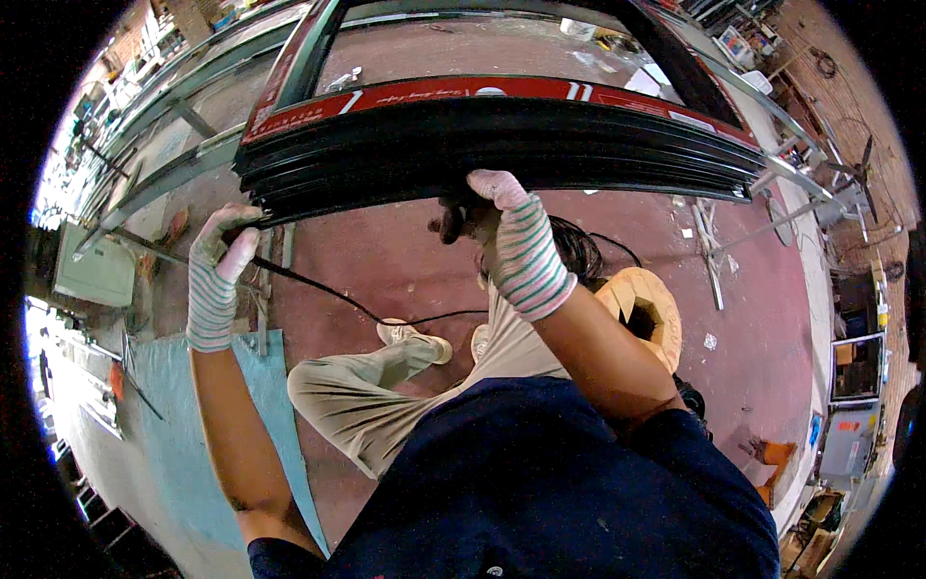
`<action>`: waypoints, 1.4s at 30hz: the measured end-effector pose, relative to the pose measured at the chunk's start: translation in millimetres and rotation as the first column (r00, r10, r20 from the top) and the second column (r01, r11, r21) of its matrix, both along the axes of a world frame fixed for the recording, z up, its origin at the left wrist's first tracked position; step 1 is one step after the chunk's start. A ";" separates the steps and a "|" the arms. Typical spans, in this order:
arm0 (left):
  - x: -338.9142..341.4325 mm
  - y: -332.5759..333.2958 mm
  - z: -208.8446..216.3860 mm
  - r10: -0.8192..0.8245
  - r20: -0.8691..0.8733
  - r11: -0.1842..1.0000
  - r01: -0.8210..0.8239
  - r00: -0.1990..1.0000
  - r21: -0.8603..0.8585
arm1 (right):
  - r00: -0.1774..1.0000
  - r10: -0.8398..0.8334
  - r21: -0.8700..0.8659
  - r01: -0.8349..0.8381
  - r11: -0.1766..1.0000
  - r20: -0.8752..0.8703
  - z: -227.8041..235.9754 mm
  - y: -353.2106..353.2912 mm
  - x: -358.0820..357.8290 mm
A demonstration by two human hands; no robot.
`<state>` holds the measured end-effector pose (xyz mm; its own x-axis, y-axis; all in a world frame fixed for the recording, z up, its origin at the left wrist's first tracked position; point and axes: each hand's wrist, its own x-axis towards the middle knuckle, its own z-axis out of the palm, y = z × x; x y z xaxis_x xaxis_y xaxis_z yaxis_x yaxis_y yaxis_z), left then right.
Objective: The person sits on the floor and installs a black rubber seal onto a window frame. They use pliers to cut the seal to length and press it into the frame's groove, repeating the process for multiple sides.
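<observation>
Two gloved hands at the near edge of a dark frame

From where I stand, the large black rectangular frame with a ridged near side [434, 150] lies in front of the seated person, carried on grey metal rails [198, 159] that seem to keep it up off the dull red floor [357, 251]. Its long side runs across the lap, presumably so that both hands can reach the same edge. A red printed band [415, 94] lies along the upper face, perhaps a protective covering.

The left hand, in a white glove with green stripes [217, 275], is at the frame's near left corner. Its grip looks closed, thumb against fingers, on a thin black flexible strip [333, 291], which I take to be pinched there for control of its end. From that hand the strip sags toward the feet, its slack hanging free.

The right hand, in a matching striped glove with a dark palm [521, 236], sits near the middle of that edge, thumb up against it and fingers curled below. I cannot tell whether its grip is closed on anything; it may be steadying the edge. Just beyond its wrist lies a loose black coil [579, 249], probably kept close for easy reach, beside a tan angular ring [666, 314].
</observation>
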<state>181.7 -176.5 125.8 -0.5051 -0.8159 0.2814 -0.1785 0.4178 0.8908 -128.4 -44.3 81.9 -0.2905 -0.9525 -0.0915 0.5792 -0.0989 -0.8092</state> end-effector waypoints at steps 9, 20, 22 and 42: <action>-15.1 9.2 9.1 -0.029 -0.106 0.999 0.034 0.994 0.043 | 0.994 -0.084 -0.010 0.085 0.996 0.063 8.6 -1.5 17.6; -15.9 9.1 3.8 0.042 -0.091 0.999 -0.039 0.995 0.027 | 0.998 0.003 0.018 -0.002 1.000 -0.056 -1.0 -24.2 36.0; -15.6 8.0 4.4 -0.013 -0.089 1.000 0.014 0.996 0.012 | 0.999 -0.016 0.032 0.017 0.999 -0.038 0.7 -24.2 42.5; -16.3 20.3 8.3 0.094 -0.168 0.995 -0.086 0.981 0.052 | 0.934 0.001 -0.104 -0.041 0.994 -0.358 -8.1 -48.1 80.8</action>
